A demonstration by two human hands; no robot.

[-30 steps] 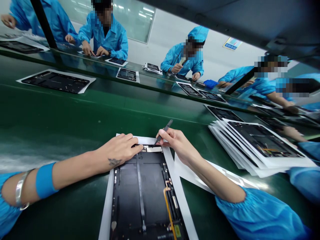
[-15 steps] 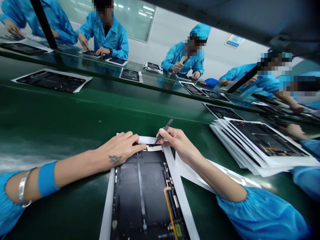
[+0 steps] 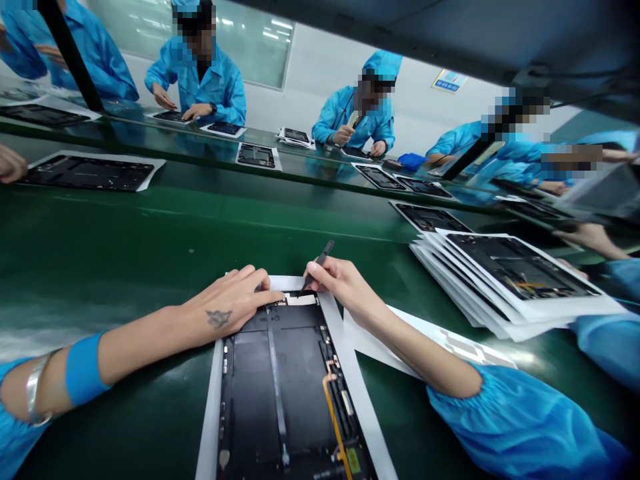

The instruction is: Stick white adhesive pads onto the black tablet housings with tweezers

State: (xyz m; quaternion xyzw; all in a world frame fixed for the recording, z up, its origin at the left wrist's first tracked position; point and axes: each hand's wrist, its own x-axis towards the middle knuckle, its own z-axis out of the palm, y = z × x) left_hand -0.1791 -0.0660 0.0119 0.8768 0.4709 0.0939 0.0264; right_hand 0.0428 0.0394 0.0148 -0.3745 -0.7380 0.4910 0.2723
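Observation:
An opened tablet back panel (image 3: 280,380) with a white border lies on the green belt (image 3: 125,247) right in front of me. My left hand (image 3: 227,303) rests on its top left corner, fingers stretched and pressing down near a small white strip (image 3: 299,300). Gripped like a pen in my right hand (image 3: 343,283) are dark tweezers (image 3: 318,259), whose tip touches the panel's top edge beside that strip. An orange flex cable (image 3: 331,407) runs down the panel's right side.
A fanned stack of similar panels (image 3: 505,283) lies to my right, and a white sheet (image 3: 450,343) sits under my right forearm. More panels (image 3: 85,172) lie on the belt. Several people in blue coats work at the far side; another person's hand (image 3: 593,237) reaches in at the right.
My hands hold nearly the same pose at the panel's top edge. The view has shifted slightly, and the panel far left on the belt has drifted left.

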